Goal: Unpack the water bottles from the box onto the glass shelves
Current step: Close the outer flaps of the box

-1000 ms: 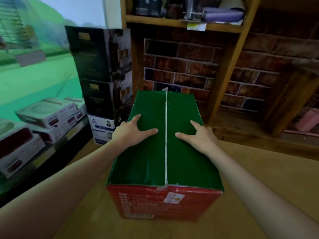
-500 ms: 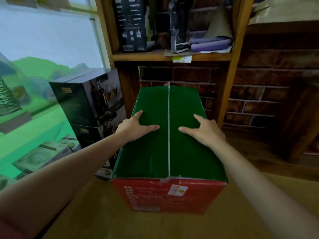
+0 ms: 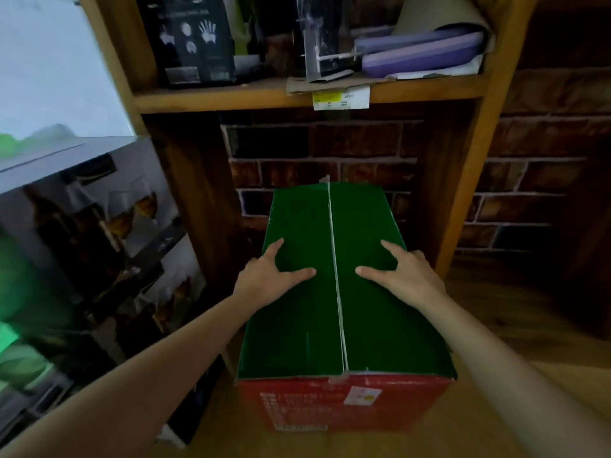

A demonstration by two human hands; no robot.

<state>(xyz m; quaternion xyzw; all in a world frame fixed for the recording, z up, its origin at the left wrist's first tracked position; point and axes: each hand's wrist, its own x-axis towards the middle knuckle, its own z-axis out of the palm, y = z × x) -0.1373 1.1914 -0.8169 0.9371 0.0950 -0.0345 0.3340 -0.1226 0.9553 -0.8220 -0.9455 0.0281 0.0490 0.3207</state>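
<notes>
Evidently we hold the sealed box (image 3: pixel 344 292) by both top edges, left hand (image 3: pixel 269 276) and right hand (image 3: pixel 405 276) spread, thumbs flat beside the taped seam, fingers probably over its sides to steady it; bottles unseen.
</notes>
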